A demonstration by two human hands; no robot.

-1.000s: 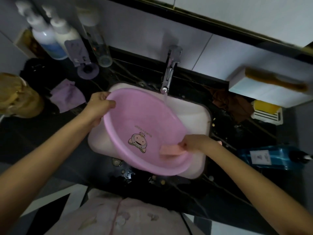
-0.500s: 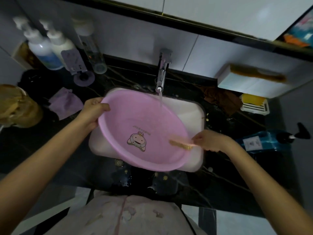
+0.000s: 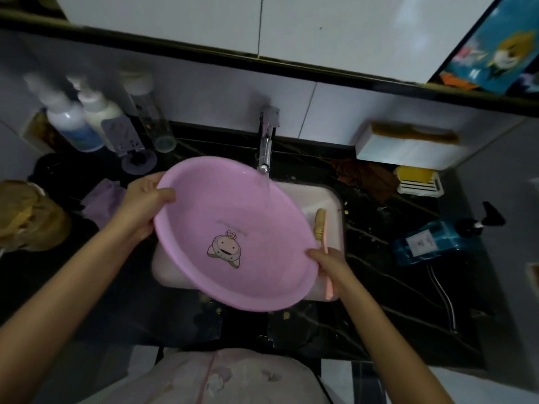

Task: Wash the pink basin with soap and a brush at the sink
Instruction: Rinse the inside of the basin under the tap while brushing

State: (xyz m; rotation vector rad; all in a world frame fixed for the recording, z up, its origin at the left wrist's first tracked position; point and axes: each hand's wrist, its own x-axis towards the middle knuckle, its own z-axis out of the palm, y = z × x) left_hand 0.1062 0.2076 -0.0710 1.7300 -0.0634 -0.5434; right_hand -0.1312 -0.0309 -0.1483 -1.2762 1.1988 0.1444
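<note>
Obs.: the round pink plastic basin point(image 3: 233, 228) with a cartoon print is held tilted in front of and below the chrome tap point(image 3: 267, 141). Its far rim sits directly under the spout, in the running water stream point(image 3: 264, 179). The white ceramic sink point(image 3: 329, 196) lies beneath it, below the tap.

Left hand point(image 3: 143, 205): grips the rim on the tap's left, thumb curled over the inside and fingers behind.

Right hand point(image 3: 329, 263): fingers closed round the pink-handled brush with tan bristles point(image 3: 320, 224), at the rim nearest the viewer on the tap's right. It may also be pinching the rim, but the blur leaves this unclear.

Risks (judgement):
- A wet, possibly soapy rim held firmly by one hand alone could slip and drop into the sink.
- If the right hand holds both brush and rim, its support is weak.
- Water striking the sloped wall may sheet off sideways.
- The edge farthest from the tap overhangs the sink, so runoff could reach the dark marbled counter point(image 3: 379, 287) or the clothing below.

Change vs. half a second ago:
- The brush head then lay inside the basin, against its right inner wall. It is now outside the rim, bristles pointing toward the tap, over the sink.
- The right hand has moved from scrubbing to the rim.
- The left-hand grip is unchanged, and water is still running.
</note>
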